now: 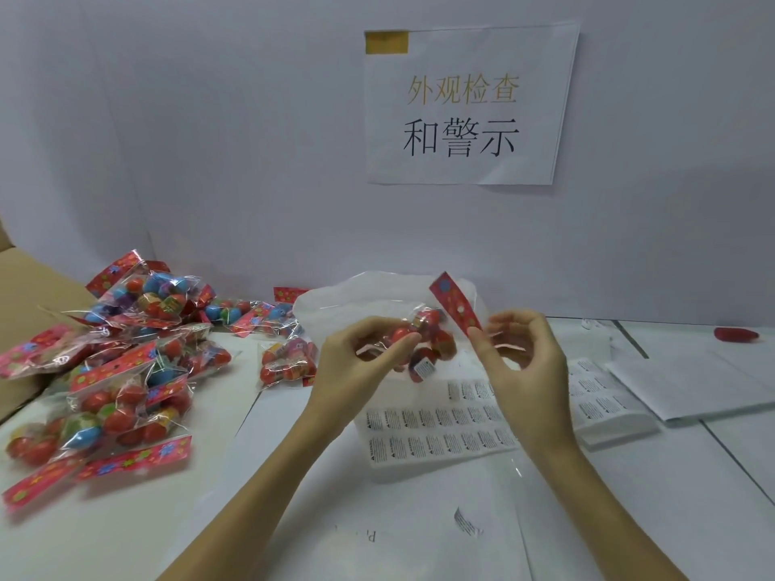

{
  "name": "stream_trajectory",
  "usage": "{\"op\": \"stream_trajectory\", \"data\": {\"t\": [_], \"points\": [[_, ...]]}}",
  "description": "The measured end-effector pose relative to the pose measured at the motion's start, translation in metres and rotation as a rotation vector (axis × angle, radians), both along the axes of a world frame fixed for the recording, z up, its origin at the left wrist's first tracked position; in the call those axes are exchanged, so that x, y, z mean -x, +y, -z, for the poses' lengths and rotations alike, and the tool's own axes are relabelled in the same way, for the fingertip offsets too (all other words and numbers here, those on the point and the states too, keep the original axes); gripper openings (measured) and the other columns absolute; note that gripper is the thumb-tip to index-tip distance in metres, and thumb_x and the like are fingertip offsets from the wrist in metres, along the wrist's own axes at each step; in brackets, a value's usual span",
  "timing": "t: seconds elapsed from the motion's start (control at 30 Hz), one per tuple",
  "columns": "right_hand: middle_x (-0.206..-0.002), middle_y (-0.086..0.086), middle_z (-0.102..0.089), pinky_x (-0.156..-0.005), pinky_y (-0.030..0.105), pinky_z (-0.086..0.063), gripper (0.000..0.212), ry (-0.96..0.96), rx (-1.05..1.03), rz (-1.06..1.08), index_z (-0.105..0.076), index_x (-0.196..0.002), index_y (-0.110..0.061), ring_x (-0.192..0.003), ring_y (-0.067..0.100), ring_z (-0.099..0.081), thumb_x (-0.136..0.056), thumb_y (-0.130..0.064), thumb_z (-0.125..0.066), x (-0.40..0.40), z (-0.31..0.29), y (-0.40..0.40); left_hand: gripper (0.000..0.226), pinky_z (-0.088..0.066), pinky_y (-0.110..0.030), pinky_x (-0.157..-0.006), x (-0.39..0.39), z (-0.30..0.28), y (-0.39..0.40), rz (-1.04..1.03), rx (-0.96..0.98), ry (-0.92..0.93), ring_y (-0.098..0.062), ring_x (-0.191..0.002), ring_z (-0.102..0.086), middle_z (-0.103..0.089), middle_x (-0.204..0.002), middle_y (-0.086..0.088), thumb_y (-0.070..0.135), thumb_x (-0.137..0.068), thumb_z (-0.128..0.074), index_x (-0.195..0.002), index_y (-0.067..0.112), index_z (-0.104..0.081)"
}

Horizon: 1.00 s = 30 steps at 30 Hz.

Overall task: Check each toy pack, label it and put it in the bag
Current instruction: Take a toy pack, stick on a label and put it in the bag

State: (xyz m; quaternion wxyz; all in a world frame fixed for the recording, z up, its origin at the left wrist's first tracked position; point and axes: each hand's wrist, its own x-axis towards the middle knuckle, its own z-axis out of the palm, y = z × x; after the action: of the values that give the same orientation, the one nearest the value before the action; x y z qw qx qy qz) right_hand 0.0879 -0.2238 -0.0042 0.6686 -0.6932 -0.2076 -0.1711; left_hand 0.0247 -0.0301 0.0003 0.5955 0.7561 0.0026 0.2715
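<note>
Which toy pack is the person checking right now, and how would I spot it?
Find the white paper sign with black writing on the wall, then look straight down to the two hands above the white sheet of small printed labels. The clear plastic toy pack with a red flowery header strip is pinched between the left hand and right hand. Unlike the heaped packs at left, it is lifted and already carries a small white label.

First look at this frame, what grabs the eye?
Centre frame, the left hand and right hand pinch one toy pack above the label sheet; it already carries a small white label. A heap of colourful packs sprawls at left. On the back wall hangs a printed sign.
</note>
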Motion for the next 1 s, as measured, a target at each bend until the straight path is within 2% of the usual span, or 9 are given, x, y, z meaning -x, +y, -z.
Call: {"op": "stream_trajectory", "data": {"t": [0.07, 0.13, 0.27, 0.37, 0.47, 0.57, 0.73, 0.87, 1.0], "points": [[-0.095, -0.011, -0.070, -0.087, 0.021, -0.055, 0.020, -0.126, 0.134, 0.011, -0.071, -0.094, -0.023, -0.096, 0.008, -0.068, -0.089, -0.042, -0.072, 0.006, 0.003, 0.006, 0.030, -0.059, -0.024, -0.076, -0.001, 0.000, 0.001, -0.049, 0.038, -0.024, -0.014, -0.085, -0.076, -0.079, -0.095, 0.005, 0.038, -0.083, -0.080, -0.107, 0.019, -0.078], [-0.103, -0.013, -0.069, -0.090, 0.018, -0.052, 0.028, -0.187, 0.249, -0.011, -0.074, -0.102, -0.024, -0.101, 0.005, -0.067, -0.091, -0.048, -0.067, 0.009, 0.006, 0.011, 0.029, -0.060, -0.026, -0.080, -0.001, 0.000, 0.001, -0.010, 0.062, -0.052, -0.019, -0.092, -0.076, -0.078, -0.100, 0.002, 0.036, -0.088, -0.078, -0.111, 0.018, -0.076], [-0.113, -0.008, -0.077, -0.092, 0.032, -0.059, 0.035, 0.136, 0.106, -0.354, -0.068, -0.126, -0.026, -0.108, 0.013, -0.073, -0.096, -0.045, -0.066, 0.009, 0.008, 0.016, 0.027, -0.054, -0.024, -0.095, 0.003, 0.002, -0.003, 0.207, -0.055, -0.049, -0.021, -0.106, -0.073, -0.078, -0.106, 0.000, 0.029, -0.105, -0.058, -0.111, 0.012, -0.079], [-0.109, 0.006, -0.079, -0.085, 0.033, -0.063, 0.024, 0.272, -0.069, -0.427, -0.066, -0.126, -0.017, -0.104, 0.024, -0.076, -0.101, -0.019, -0.066, 0.006, 0.009, 0.015, 0.015, -0.057, -0.029, -0.092, 0.001, 0.003, -0.004, 0.143, -0.140, -0.111, -0.021, -0.099, -0.073, -0.078, -0.100, 0.000, 0.017, -0.099, -0.069, -0.107, 0.012, -0.080], [-0.105, 0.010, -0.080, -0.078, 0.028, -0.063, 0.026, 0.426, -0.188, -0.424, -0.060, -0.127, -0.014, -0.098, 0.028, -0.078, -0.103, -0.020, -0.062, 0.002, 0.008, 0.013, 0.032, -0.059, -0.025, -0.085, -0.001, 0.002, -0.004, -0.036, -0.080, -0.128, -0.015, -0.097, -0.070, -0.068, -0.109, -0.001, 0.025, -0.088, -0.079, -0.119, 0.018, -0.071], [-0.110, 0.019, -0.077, -0.078, 0.030, -0.062, 0.026, 0.537, -0.318, -0.544, -0.066, -0.125, -0.008, -0.101, 0.030, -0.077, -0.102, -0.020, -0.061, -0.002, 0.008, 0.013, 0.044, -0.058, -0.021, -0.082, -0.002, 0.001, -0.001, 0.013, 0.028, 0.029, -0.011, -0.097, -0.072, -0.073, -0.109, 0.006, 0.036, -0.087, -0.077, -0.128, 0.024, -0.065], [-0.113, 0.001, -0.070, -0.074, 0.038, -0.065, 0.029, 0.232, 0.020, -0.176, -0.063, -0.122, -0.023, -0.102, 0.018, -0.074, -0.095, -0.025, -0.073, -0.001, 0.016, 0.016, 0.020, -0.059, -0.022, -0.073, -0.003, 0.007, -0.007, -0.020, -0.047, -0.089, -0.017, -0.078, -0.077, -0.078, -0.095, 0.003, 0.021, -0.089, -0.080, -0.108, 0.017, -0.076], [-0.118, 0.007, -0.076, -0.090, 0.038, -0.063, 0.041, 0.324, -0.074, -0.498, -0.067, -0.129, -0.015, -0.113, 0.023, -0.073, -0.101, -0.042, -0.055, -0.002, 0.013, 0.015, 0.030, -0.060, -0.033, -0.090, -0.001, 0.007, -0.009, 0.164, -0.146, -0.078, -0.022, -0.101, -0.075, -0.078, -0.109, 0.003, 0.025, -0.105, -0.054, -0.127, 0.014, -0.073], [-0.114, 0.009, -0.078, -0.084, 0.032, -0.063, 0.033, 0.434, -0.168, -0.467, -0.064, -0.131, -0.011, -0.104, 0.029, -0.076, -0.100, -0.023, -0.064, -0.005, 0.008, 0.010, 0.028, -0.059, -0.026, -0.087, 0.002, 0.002, -0.007, 0.132, -0.112, -0.118, -0.021, -0.098, -0.075, -0.079, -0.103, 0.001, 0.014, -0.105, -0.053, -0.124, 0.009, -0.072]]}}
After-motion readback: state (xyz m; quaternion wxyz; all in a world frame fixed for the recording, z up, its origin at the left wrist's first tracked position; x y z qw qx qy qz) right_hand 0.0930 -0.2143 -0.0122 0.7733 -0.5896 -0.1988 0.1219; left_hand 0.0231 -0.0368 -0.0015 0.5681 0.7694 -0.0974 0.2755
